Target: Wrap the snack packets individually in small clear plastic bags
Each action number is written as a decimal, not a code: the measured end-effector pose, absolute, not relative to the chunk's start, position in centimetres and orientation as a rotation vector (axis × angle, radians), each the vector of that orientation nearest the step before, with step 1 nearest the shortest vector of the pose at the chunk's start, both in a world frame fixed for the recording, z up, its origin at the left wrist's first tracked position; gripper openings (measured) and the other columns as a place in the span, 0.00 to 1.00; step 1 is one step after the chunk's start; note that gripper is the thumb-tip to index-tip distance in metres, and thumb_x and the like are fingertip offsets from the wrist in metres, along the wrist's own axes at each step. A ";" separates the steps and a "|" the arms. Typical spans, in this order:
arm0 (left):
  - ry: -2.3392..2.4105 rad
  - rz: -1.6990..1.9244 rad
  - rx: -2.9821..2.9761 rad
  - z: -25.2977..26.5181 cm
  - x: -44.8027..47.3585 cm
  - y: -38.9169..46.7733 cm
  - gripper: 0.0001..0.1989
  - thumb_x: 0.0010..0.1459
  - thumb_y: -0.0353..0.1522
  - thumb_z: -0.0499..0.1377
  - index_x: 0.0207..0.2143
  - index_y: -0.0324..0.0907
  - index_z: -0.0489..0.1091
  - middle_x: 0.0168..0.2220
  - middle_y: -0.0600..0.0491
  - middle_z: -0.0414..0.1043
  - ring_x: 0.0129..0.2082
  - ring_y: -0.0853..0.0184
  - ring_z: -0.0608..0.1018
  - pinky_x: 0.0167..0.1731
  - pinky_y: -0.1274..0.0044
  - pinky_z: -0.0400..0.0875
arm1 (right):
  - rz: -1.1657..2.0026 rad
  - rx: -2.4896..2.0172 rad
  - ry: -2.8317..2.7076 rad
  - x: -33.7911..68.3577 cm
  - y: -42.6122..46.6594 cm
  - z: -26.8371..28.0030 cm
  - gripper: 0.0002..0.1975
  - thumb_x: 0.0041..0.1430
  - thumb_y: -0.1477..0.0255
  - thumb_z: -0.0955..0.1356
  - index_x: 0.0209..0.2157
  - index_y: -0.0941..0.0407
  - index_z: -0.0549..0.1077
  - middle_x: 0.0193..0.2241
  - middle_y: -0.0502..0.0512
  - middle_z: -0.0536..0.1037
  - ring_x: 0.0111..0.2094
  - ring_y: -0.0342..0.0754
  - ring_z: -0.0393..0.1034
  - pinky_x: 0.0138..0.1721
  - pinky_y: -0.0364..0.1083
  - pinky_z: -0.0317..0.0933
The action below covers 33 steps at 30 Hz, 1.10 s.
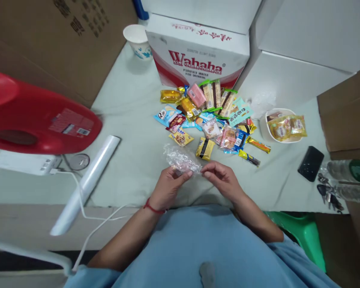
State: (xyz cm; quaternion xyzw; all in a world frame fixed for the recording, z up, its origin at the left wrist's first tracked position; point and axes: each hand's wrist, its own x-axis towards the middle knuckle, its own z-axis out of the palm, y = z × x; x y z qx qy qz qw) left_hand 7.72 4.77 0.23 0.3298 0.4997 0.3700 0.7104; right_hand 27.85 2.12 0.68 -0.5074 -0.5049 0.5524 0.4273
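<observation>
A crumpled clear plastic bag point(181, 157) lies between my hands at the front of the table. My left hand point(171, 184) grips its near edge, thumb against the film. My right hand point(223, 179) pinches the bag's right end between thumb and fingertips. Whether anything sits inside the bag is hard to make out. Just beyond it lies a small yellow and black snack packet point(205, 148). Behind that spreads a pile of wrapped snacks, among them a yellow cookie packet point(181, 137), a pink packet point(196, 95) and a light green packet point(240, 112).
A white tub point(265, 127) holding snack packets stands to the right, near a black phone point(311, 163), keys point(328, 194) and plastic bottles point(342, 170). Leftward are a red jug point(42, 116), a plastic film roll point(87, 182) and a cable. A Wahaha carton point(198, 56) and paper cup point(138, 40) stand behind.
</observation>
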 end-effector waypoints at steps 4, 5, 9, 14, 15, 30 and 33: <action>1.027 0.786 0.618 1.0 6.8 5.1 0.23 0.44 0.44 0.78 0.37 0.40 0.80 0.38 0.50 0.82 0.40 0.62 0.80 0.47 0.68 0.76 | 1.097 -1.279 -1.393 29.3 2.8 1.0 0.13 0.67 0.57 0.72 0.41 0.52 0.80 0.33 0.51 0.74 0.33 0.46 0.66 0.37 0.46 0.63; 1.014 0.774 0.623 0.9 6.7 5.1 0.23 0.44 0.44 0.78 0.37 0.40 0.80 0.38 0.49 0.82 0.41 0.62 0.80 0.47 0.68 0.76 | 1.054 -1.279 -1.438 29.3 3.0 0.9 0.13 0.65 0.58 0.74 0.44 0.52 0.80 0.36 0.52 0.74 0.34 0.46 0.66 0.37 0.46 0.63; 0.948 0.683 0.766 0.2 6.4 4.9 0.21 0.47 0.46 0.76 0.33 0.40 0.80 0.33 0.51 0.81 0.35 0.66 0.78 0.42 0.73 0.74 | 1.100 -1.166 -1.606 28.4 3.6 0.5 0.14 0.65 0.57 0.74 0.45 0.52 0.81 0.43 0.57 0.77 0.42 0.49 0.71 0.40 0.47 0.65; 0.875 0.596 0.907 0.1 4.7 5.2 0.15 0.51 0.43 0.74 0.32 0.41 0.80 0.37 0.49 0.81 0.38 0.65 0.79 0.45 0.73 0.73 | 1.368 -1.124 -1.456 28.7 4.1 0.5 0.20 0.64 0.51 0.72 0.36 0.54 0.79 0.35 0.55 0.77 0.37 0.48 0.71 0.38 0.46 0.64; 0.874 0.608 0.914 0.2 4.3 5.3 0.14 0.52 0.42 0.74 0.30 0.41 0.79 0.38 0.49 0.81 0.39 0.64 0.79 0.46 0.72 0.73 | 1.430 -1.157 -1.377 29.1 4.1 0.5 0.21 0.62 0.49 0.73 0.36 0.55 0.79 0.33 0.53 0.77 0.34 0.47 0.70 0.36 0.45 0.63; 1.026 0.973 0.328 -0.9 3.3 6.5 0.23 0.32 0.16 0.67 0.33 0.42 0.73 0.39 0.53 0.76 0.33 0.74 0.74 0.31 0.84 0.70 | 1.665 -1.191 -0.695 31.0 2.2 -0.9 0.24 0.45 0.55 0.82 0.31 0.54 0.71 0.23 0.43 0.66 0.20 0.37 0.50 0.22 0.40 0.49; 0.967 0.933 0.296 -0.6 3.6 6.4 0.27 0.31 0.20 0.63 0.40 0.39 0.77 0.43 0.49 0.76 0.32 0.73 0.72 0.31 0.82 0.70 | 1.691 -1.171 -0.701 31.0 2.3 -0.7 0.23 0.48 0.53 0.81 0.33 0.54 0.73 0.21 0.43 0.65 0.20 0.37 0.51 0.22 0.40 0.49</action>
